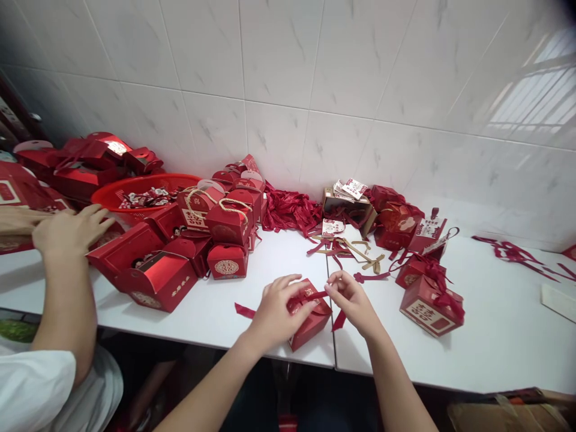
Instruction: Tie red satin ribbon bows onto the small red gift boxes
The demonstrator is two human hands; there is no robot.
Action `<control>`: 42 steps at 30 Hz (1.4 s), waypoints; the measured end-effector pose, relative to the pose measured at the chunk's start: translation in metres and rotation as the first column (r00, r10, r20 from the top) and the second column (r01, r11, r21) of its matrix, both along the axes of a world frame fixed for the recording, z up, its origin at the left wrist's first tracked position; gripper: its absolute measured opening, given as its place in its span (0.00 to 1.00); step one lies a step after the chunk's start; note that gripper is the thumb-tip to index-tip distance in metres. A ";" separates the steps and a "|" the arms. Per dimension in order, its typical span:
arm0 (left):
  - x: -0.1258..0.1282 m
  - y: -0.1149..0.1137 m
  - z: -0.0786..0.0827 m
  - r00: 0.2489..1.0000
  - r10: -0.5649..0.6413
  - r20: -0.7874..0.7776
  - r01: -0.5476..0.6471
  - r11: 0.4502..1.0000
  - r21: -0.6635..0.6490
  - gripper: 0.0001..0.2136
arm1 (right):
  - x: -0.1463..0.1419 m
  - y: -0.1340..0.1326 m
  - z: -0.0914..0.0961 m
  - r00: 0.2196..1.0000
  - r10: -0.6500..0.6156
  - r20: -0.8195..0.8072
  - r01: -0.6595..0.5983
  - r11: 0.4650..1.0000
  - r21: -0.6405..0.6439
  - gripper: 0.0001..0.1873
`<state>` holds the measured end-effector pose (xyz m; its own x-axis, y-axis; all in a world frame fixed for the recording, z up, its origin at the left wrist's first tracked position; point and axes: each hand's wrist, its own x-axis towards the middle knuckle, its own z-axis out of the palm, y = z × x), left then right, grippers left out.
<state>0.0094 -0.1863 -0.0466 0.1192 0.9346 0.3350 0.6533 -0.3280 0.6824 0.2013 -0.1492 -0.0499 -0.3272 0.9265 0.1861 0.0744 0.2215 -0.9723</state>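
A small red gift box (pixel 312 332) stands near the table's front edge, a dark red ribbon (pixel 318 295) across its top. My left hand (pixel 279 312) curls over the box's top and left side, thumb and fingers closing on the ribbon there; its fingers partly hide the box. One ribbon tail sticks out left of that hand. Between thumb and forefinger, my right hand (pixel 353 303) pinches the ribbon at the box's right corner, and another tail hangs below it. To the right sits a gift box with a ribbon bow (pixel 429 306).
Stacked red boxes (pixel 229 219), open boxes (pixel 164 279) and a red basket (pixel 180 179) of small packets stand left. Beyond lie a ribbon heap (pixel 292 208) and a carton with cards (pixel 348 207). At far left, another person's hand (pixel 67 231) touches boxes. A tiled wall closes the back.
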 end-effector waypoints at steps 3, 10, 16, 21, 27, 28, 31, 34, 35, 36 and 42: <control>0.019 0.001 -0.010 0.999 0.012 -0.053 -0.011 1.000 0.010 0.17 | -0.008 0.004 -0.006 0.994 -0.091 -0.062 0.091 0.996 -0.015 0.16; 0.016 0.007 -0.017 0.996 0.008 -0.091 -0.010 1.000 -0.021 0.16 | -0.007 0.015 -0.020 0.973 -0.188 -0.133 0.186 0.982 -0.032 0.18; 0.014 0.008 -0.020 0.997 -0.018 -0.081 0.017 1.000 -0.020 0.16 | -0.003 0.020 -0.030 0.969 -0.207 -0.134 0.204 0.978 -0.036 0.19; 0.011 0.010 -0.021 0.995 -0.056 -0.085 0.052 0.998 -0.047 0.17 | -0.004 0.022 -0.039 0.960 -0.252 -0.125 0.253 0.967 -0.012 0.19; 0.008 0.011 -0.015 0.989 -0.139 -0.052 0.133 0.986 -0.105 0.19 | -0.009 0.022 -0.045 0.939 -0.327 -0.105 0.334 0.941 0.061 0.18; 0.007 0.010 -0.016 0.990 -0.138 -0.034 0.134 0.986 -0.102 0.20 | -0.010 0.022 -0.046 0.936 -0.338 -0.096 0.346 0.935 0.074 0.17; 0.006 0.008 -0.022 1.000 -0.008 0.030 0.010 0.998 -0.057 0.29 | -0.015 0.019 -0.052 0.927 -0.370 -0.053 0.374 0.920 0.116 0.12; 0.006 0.003 -0.030 0.981 0.191 0.047 -0.191 0.982 -0.008 0.34 | -0.019 0.015 -0.054 0.926 -0.377 -0.011 0.374 0.913 0.161 0.06; 0.005 0.002 -0.032 0.971 0.235 0.047 -0.235 0.972 0.004 0.34 | -0.019 0.014 -0.053 0.926 -0.379 0.004 0.372 0.910 0.182 0.06; 0.005 0.000 -0.034 0.963 0.267 0.049 -0.268 0.963 0.012 0.32 | -0.019 0.013 -0.053 0.925 -0.380 0.023 0.367 0.906 0.210 0.06; -0.002 -0.009 -0.029 0.947 0.320 0.021 -0.305 0.920 -0.244 0.21 | -0.017 0.010 -0.052 0.918 -0.385 0.093 0.330 0.873 0.359 0.12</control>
